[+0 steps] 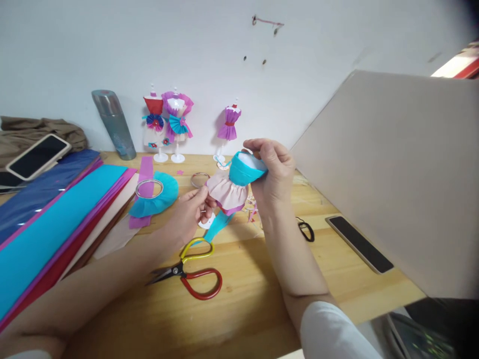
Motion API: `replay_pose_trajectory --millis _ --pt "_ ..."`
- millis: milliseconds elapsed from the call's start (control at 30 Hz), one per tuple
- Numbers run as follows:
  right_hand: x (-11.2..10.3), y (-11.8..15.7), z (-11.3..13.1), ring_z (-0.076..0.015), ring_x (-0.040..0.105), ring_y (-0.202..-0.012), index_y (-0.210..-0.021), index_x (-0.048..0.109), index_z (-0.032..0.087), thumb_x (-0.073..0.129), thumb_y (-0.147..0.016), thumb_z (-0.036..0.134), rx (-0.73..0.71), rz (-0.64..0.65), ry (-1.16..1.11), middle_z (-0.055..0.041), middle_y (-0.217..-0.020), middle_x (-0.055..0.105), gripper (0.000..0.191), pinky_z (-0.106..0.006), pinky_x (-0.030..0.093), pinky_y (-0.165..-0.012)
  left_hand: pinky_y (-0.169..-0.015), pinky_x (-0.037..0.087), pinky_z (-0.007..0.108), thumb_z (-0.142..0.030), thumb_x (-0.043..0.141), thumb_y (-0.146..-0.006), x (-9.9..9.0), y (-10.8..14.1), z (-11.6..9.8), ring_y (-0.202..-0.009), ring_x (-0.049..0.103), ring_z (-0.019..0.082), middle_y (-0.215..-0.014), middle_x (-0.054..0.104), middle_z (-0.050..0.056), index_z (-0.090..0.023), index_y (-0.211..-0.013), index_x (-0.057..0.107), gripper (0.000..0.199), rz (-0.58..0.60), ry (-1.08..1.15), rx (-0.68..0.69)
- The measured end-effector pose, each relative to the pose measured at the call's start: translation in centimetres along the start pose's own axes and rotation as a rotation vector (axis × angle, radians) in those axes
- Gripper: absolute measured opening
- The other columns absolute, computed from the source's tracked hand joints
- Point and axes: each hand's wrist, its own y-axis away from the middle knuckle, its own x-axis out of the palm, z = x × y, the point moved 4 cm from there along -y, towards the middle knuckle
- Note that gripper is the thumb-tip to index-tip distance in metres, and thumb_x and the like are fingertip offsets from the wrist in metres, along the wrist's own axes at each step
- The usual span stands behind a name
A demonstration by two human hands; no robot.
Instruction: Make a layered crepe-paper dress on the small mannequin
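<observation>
Item: one miniature dress [236, 180], tilted, held above the wooden table [247, 319] between your two hands. Teal bodice [243, 172] around a white form [251, 160]; pale pink skirt [227, 190] gathered beneath it.

Right hand [276, 167]: closed on the bodice's upper edge. Left hand [190, 212]: thumb and forefinger pinching the skirt's side edge.

Risk, cloth: a firm tug from your left hand could draw the gathers from under the bodice; too hard a grip with your right might crease it or shift its wrap.

Risk, tool: scissors [175, 270], lying just beside your left forearm [112, 276], blades pointing left — a careless dip of the arm could meet the points.

Risk, trim: teal strip [220, 225], below the skirt and near the scissors' handles — liable to snag there if attached to the dress, which you cannot tell from here.
</observation>
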Motion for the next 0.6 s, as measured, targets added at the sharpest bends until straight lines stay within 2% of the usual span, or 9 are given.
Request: replay_pose_trajectory --millis 133,233,333,500,600 --pt "-0.3 -0.2 -0.3 -0.0226 0.069 -0.077 -0.072 0.079 0.032 0.085 -0.072 0.052 0.002 -0.002 0.029 0.0001 -0.080 0.077 0.021 -0.042 0.058 -0.075 -0.042 0.032 0.020 -0.066 0.078 -0.070 -0.1 0.4 -0.2 -0.047 0.048 0.008 -0.063 0.059 0.000 -0.016 -0.071 0.060 0.053 -0.019 -0.088 0.068" --pt "-0.4 -0.3 -0.4 -0.0241 0.069 -0.079 -0.073 0.078 0.033 0.084 -0.073 0.053 0.000 -0.002 0.059 -0.0005 -0.081 0.077 0.020 -0.043 0.058 -0.076 -0.042 0.031 0.019 -0.057 0.079 -0.071 0.1 1.0 -0.3 -0.044 0.042 0.006 -0.053 0.051 -0.005 -0.018 -0.070 0.056 0.046 -0.018 -0.241 0.141" --pt "-0.4 -0.3 -0.3 -0.0225 0.069 -0.076 -0.071 0.079 0.033 0.085 -0.071 0.052 0.009 -0.034 0.058 0.0002 -0.079 0.077 0.020 -0.040 0.058 -0.074 -0.040 0.026 0.019 -0.044 0.083 -0.067 0.7 1.4 -0.3 -0.041 0.039 0.005 -0.054 0.052 -0.008 -0.019 -0.075 0.056 0.038 -0.031 -0.314 0.144" --pt "-0.2 -0.1 -0.2 -0.0227 0.070 -0.076 -0.070 0.078 0.032 0.086 -0.068 0.053 0.012 -0.055 0.053 0.0000 -0.079 0.078 0.023 -0.041 0.059 -0.074 -0.039 0.016 0.019 -0.037 0.082 -0.065 1.8 1.2 -0.4 -0.039 0.032 0.002 -0.063 0.061 -0.005 -0.018 -0.085 0.061 0.034 -0.006 -0.195 0.087" --pt "-0.2 -0.2 -0.3 -0.0247 0.071 -0.077 -0.070 0.078 0.033 0.086 -0.068 0.055 0.013 -0.046 0.066 -0.0005 -0.080 0.078 0.024 -0.044 0.060 -0.077 -0.039 0.013 0.020 -0.037 0.081 -0.067 1.7 0.8 -0.4 -0.037 0.029 0.002 -0.057 0.056 -0.006 -0.018 -0.079 0.061 0.031 0.018 -0.142 0.101"
